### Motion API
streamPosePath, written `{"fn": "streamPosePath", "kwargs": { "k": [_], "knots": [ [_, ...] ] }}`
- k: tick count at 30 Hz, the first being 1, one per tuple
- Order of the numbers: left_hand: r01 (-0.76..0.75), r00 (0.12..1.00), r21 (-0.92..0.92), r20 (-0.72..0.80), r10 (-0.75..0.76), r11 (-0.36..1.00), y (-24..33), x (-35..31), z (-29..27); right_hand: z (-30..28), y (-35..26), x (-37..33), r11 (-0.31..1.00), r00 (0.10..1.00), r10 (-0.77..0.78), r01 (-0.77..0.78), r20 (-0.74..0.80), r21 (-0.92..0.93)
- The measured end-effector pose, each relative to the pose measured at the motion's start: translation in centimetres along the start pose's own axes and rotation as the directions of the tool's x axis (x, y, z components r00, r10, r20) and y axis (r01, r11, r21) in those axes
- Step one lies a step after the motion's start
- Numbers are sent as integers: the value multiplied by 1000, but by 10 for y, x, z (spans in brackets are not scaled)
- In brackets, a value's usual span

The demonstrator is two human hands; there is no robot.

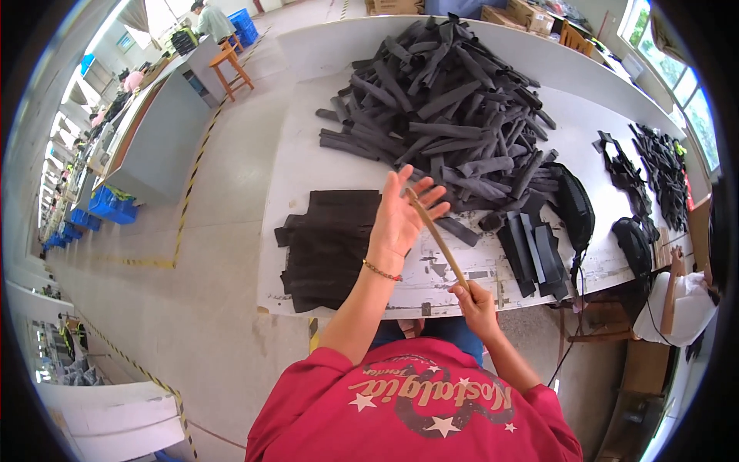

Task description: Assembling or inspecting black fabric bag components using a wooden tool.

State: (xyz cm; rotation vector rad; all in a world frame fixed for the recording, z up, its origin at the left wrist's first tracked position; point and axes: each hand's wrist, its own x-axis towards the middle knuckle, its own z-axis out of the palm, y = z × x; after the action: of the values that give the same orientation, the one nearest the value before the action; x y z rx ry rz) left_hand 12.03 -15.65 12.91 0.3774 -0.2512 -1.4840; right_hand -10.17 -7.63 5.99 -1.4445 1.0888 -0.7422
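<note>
Your tan stick (pixel 440 241) is on the near side of the dark cloth pile (pixel 462 115); your right hand (pixel 479 308) grips its near end, thumb and fingers pressed together on it, while your left hand (pixel 396 219) is spread, palm showing, at the far end; whether that end touches the palm, you cannot tell from here; to handle it well, a firm right grip and a relaxed left palm would probably steady the tip; the long axis slants, its far end pointing away from you and leftward; nearer than the pile and to its left lies a flat black stack (pixel 327 250); nearer and to its right lie dark strips (pixel 531 254); beneath the pile is the white table (pixel 300 154).
</note>
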Motion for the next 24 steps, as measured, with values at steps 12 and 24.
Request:
{"fn": "streamPosePath", "kwargs": {
  "k": [12,24],
  "knots": [
    [64,996,811,-17,-87,582,-80,-2,-63,-92,24,63,995,746,-86,32,-661,-94],
    [199,974,873,-126,-189,446,-140,-18,-103,-57,38,95,718,907,-188,-135,-376,-683]
  ]
}}
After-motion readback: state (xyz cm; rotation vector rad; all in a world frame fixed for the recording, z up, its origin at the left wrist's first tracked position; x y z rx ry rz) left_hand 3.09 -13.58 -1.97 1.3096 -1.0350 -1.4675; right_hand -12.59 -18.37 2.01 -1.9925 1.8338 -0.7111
